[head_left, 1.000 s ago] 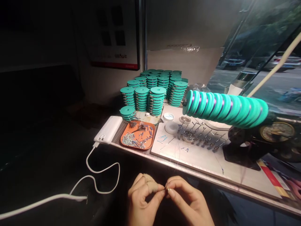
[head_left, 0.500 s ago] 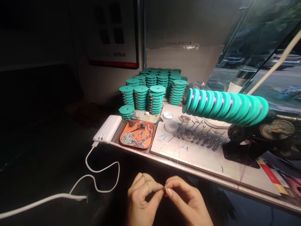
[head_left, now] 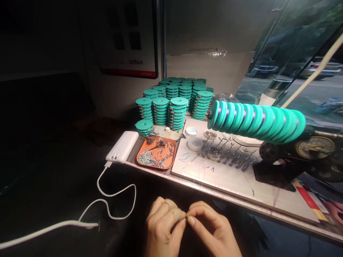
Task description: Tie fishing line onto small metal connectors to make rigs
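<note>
In front of the table's near edge, my left hand point(head_left: 163, 226) pinches thumb against index finger, with tan wraps on two fingers. My right hand point(head_left: 211, 226) makes the same pinch, its fingertips meeting those of the left. Whatever lies between the fingertips is too small to make out. Beyond them, a pale board point(head_left: 225, 182) carries fine thread, short blue pieces and a row of small metal parts with wire ends point(head_left: 235, 155). An orange tray point(head_left: 139, 163) to the left holds many small metal and pale tube-like pieces.
Stacks of green foam spools point(head_left: 179, 112) stand at the back. More green foam discs point(head_left: 257, 119) sit on the shaft of a black machine point(head_left: 278, 167) at right. A white power bank point(head_left: 123, 146) with a white cable point(head_left: 135, 194) lies at the left edge. Scissors point(head_left: 336, 210) lie far right.
Both hands stay in nearly the same place. The right thumb and index finger have closed a little more tightly at the fingertips, and the left fingers have shifted slightly.
</note>
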A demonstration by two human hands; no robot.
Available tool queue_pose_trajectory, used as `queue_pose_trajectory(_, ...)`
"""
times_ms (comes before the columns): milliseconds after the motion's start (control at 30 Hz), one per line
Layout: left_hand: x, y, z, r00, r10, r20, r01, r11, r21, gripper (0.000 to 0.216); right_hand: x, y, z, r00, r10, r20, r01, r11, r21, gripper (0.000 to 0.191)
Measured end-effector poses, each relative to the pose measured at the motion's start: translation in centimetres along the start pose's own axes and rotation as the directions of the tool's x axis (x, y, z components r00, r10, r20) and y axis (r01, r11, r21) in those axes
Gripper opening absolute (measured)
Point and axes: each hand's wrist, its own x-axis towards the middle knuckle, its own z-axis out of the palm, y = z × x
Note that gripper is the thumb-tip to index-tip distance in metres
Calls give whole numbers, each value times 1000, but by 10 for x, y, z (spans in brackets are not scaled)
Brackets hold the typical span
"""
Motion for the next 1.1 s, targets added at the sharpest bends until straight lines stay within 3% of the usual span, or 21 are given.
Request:
queue_pose_trajectory(200,1,-1,-1,999,-44,13,45,997,-69,15,-2,7,1,992,111,57,-118,985,126,22)
queue_pose_trajectory(267,2,-2,0,1000,-21,11,21,997,-70,15,0,3,-6,997,42,68,-45,998,45,20)
queue_pose_trajectory(333,4,-4,1,1000,-1,-11,0,997,-78,14,5,-2,-23,994,-95,60,103,984,-145,15)
queue_pose_trajectory(400,5,-8,3,1000,-11,-13,10,994,-108,12,16,-6,-48,953,-303,9,278,861,-427,9)
queue_pose_trajectory(500,8,-16,7,997,-60,39,66,982,-176,9,39,-5,-86,825,-564,10,344,488,-803,12)
queue_pose_trajectory(567,11,-19,9,995,-71,63,83,973,-214,8,52,-1,-103,810,-579,94,302,275,-913,21)
queue_pose_trajectory(633,14,-20,10,996,-73,58,86,963,-254,7,60,3,-109,818,-552,163,276,127,-953,29)
queue_pose_trajectory(733,18,-18,11,986,-165,7,159,933,-324,7,61,2,-107,799,-569,196,275,56,-960,32)
queue_pose_trajectory(900,23,-13,12,945,-326,-12,295,869,-397,8,60,-13,-98,736,-649,195,379,156,-912,27)
queue_pose_trajectory(967,23,-12,13,940,-341,-7,308,857,-412,9,68,-22,-92,770,-580,267,394,102,-914,24)
queue_pose_trajectory(1100,21,-12,15,938,-345,-6,311,852,-422,8,91,-37,-75,882,-283,377,343,-163,-925,17)
